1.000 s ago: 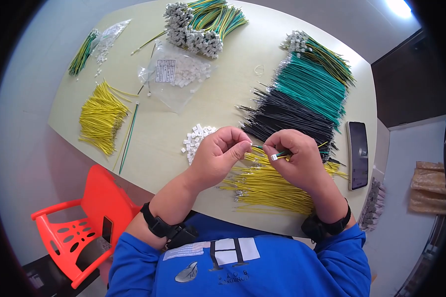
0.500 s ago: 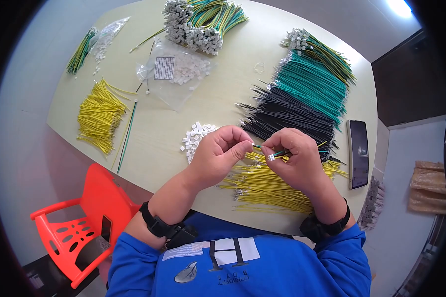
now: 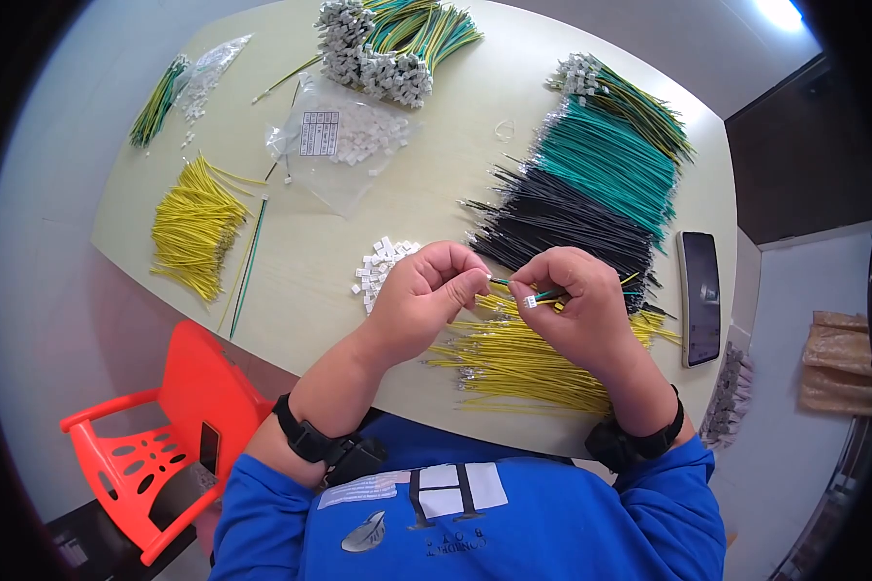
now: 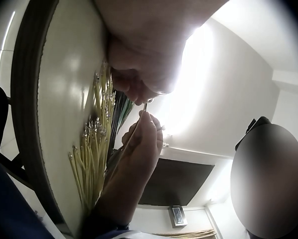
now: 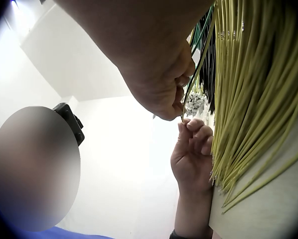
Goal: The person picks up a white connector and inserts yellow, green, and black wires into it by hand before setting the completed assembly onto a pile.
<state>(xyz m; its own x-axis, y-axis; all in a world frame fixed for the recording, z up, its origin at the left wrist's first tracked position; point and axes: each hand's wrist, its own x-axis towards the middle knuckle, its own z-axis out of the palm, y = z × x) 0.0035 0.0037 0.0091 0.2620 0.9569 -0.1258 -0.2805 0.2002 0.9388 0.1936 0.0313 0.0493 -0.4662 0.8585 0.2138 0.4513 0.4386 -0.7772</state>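
My left hand (image 3: 424, 295) pinches a small white connector between thumb and forefinger, mostly hidden by the fingertips. Thin wires (image 3: 501, 281) run from it to my right hand (image 3: 576, 302), whose thumb and forefinger pinch them close by. Another white connector (image 3: 530, 302), with wires attached, sticks out below the right thumb, held in that same hand. Both hands are over a spread of yellow wires (image 3: 533, 373) with metal tips. Loose white connectors (image 3: 383, 266) lie just beyond the left hand. In the right wrist view, the fingertips of both hands nearly meet at the wires.
Black wires (image 3: 572, 223) and green wires (image 3: 610, 160) lie beyond the right hand, a phone (image 3: 700, 300) to their right. A clear bag of connectors (image 3: 344, 145) and bundled wire assemblies (image 3: 388, 58) sit farther back. Yellow wires (image 3: 199, 232) lie left; a red chair (image 3: 184, 426) stands beside the table.
Both hands keep their pinch on the wires and connector, with only slight finger shifts. The connector under the right thumb has turned and moved a little left.
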